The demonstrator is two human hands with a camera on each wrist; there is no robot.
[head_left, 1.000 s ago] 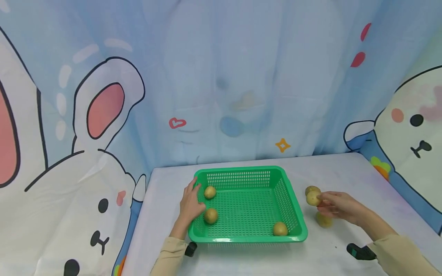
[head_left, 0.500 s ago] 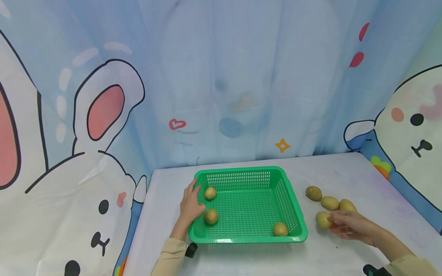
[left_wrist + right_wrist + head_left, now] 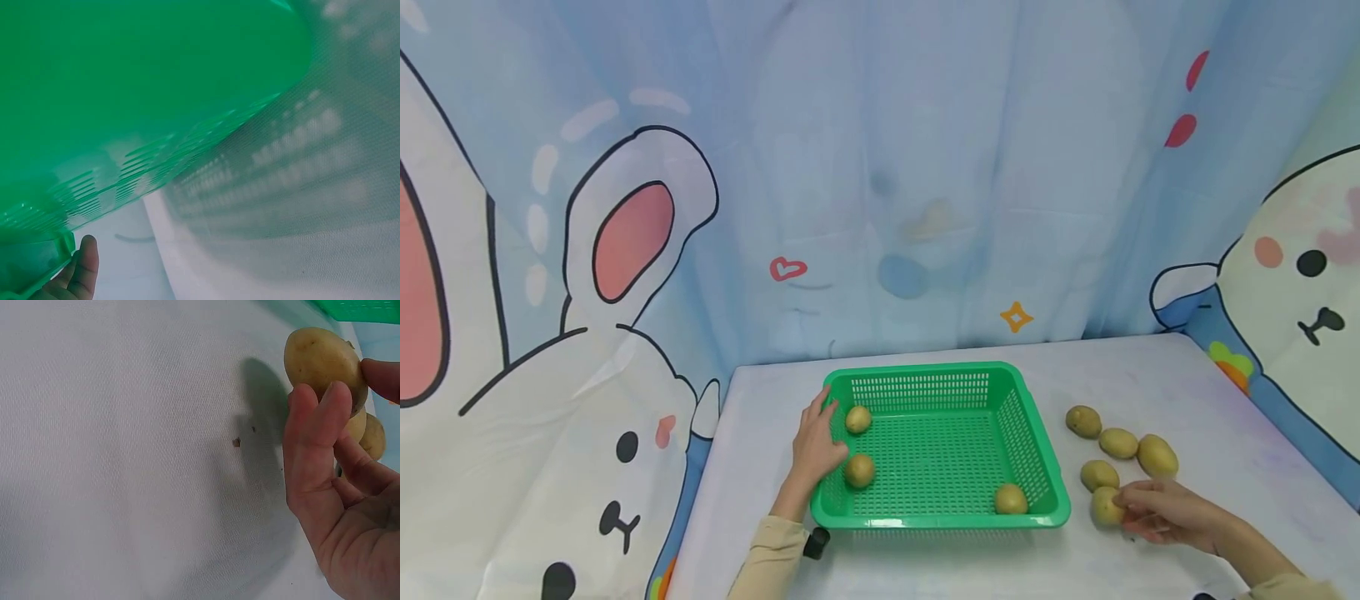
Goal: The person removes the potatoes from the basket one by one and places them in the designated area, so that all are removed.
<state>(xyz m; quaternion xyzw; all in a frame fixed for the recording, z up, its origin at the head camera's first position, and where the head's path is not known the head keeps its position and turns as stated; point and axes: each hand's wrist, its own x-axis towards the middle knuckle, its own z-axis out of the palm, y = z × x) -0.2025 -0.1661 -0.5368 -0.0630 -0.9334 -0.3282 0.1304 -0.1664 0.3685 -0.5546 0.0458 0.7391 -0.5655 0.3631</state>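
My left hand [image 3: 814, 454] grips the left rim of a green plastic basket [image 3: 932, 454], thumb toward the inside. In the left wrist view its fingers show at the edge of the basket [image 3: 137, 69], low on the left. Three potatoes lie inside: two along the left wall, one of them a potato [image 3: 860, 471] near my thumb, and another potato [image 3: 1011, 499] in the front right corner. To the right of the basket my right hand [image 3: 1176, 517] pinches a potato [image 3: 320, 356] between thumb and fingertips; its shadow falls on the cloth in the right wrist view.
Several loose potatoes rest on the white tablecloth [image 3: 985, 567] right of the basket, among them a potato [image 3: 1100, 475] just behind the held one and a potato [image 3: 1157, 456] farther right. A blue cartoon-printed curtain [image 3: 925, 183] hangs behind the table.
My right hand, with a potato at its fingertips, has moved toward the table's front, uncovering more loose potatoes behind it. The left hand and the basket have stayed in place.
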